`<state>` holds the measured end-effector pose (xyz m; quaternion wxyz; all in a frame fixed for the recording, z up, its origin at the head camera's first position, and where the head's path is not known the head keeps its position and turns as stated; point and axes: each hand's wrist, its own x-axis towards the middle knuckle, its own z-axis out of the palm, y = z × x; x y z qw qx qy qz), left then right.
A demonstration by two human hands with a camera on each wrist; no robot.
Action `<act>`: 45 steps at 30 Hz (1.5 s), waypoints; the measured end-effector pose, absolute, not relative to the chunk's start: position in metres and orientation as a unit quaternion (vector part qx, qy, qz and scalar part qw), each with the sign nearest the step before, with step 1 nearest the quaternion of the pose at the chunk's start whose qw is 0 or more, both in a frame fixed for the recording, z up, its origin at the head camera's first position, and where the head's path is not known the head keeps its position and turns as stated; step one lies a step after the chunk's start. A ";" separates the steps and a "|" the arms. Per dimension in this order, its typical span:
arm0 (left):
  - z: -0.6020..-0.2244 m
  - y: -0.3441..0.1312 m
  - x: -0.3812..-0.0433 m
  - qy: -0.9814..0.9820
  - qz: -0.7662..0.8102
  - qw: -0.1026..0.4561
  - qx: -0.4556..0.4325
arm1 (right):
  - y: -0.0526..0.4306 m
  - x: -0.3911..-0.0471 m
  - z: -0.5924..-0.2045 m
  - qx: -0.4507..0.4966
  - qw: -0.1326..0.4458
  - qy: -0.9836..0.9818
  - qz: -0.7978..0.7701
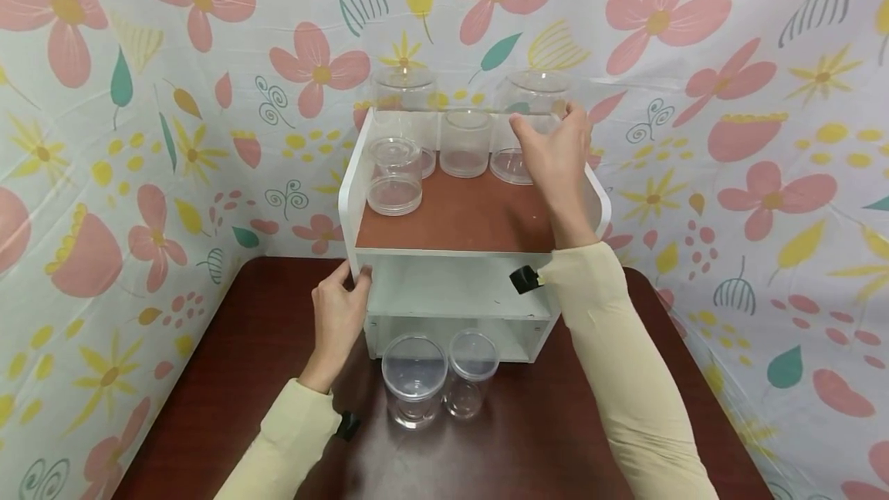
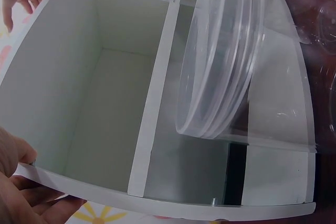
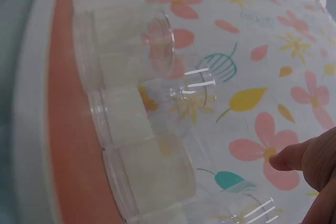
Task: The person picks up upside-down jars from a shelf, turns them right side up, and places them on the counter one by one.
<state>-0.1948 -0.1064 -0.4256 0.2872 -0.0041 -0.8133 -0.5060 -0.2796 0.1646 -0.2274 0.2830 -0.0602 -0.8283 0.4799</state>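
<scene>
Nearest me, both cream sleeves (image 1: pixel 295 430) reach over a glossy dark reddish-brown table (image 1: pixel 542 430); a small black wrist device (image 1: pixel 525 279) shows at my right cuff.

On the table, in front of the shelf, stand two upright clear plastic jars, side by side: a wide round jar with a translucent lid (image 1: pixel 414 373) on the left and a narrower round jar with a translucent lid (image 1: pixel 474 355) on the right.

Behind these is a white box-shaped shelf unit with a reddish-brown top board (image 1: pixel 451 226) and two front compartments. My left hand (image 1: pixel 338 315) is clamped on the front edge of its left side panel, thumb inside and fingers outside.

On the top board, a short clear cylindrical jar (image 1: pixel 394 184) stands front left. Along the back: a tall clear cylindrical jar (image 1: pixel 405 95) at left, a lower frosted-looking clear jar (image 1: pixel 465 145) in the middle, and a second tall clear jar (image 1: pixel 531 99) at right.

My right hand (image 1: pixel 559 149) is at that right-hand jar, thumb and fingers apart near its upper part. Whether they grip it, I cannot tell.

Farthest: white cloth printed with pink, yellow and green flowers (image 1: pixel 208 6).
</scene>
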 end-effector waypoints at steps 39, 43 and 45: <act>-0.425 -0.105 -0.196 -0.812 -0.511 0.282 0.001 | 0.173 -0.338 -0.218 -0.157 0.236 -0.822 0.494; -0.425 -0.106 -0.196 -0.812 -0.510 0.285 0.001 | 0.171 -0.330 -0.212 -0.153 0.252 -0.819 0.492; -0.425 -0.106 -0.195 -0.811 -0.509 0.287 0.001 | 0.170 -0.324 -0.209 -0.143 0.256 -0.817 0.497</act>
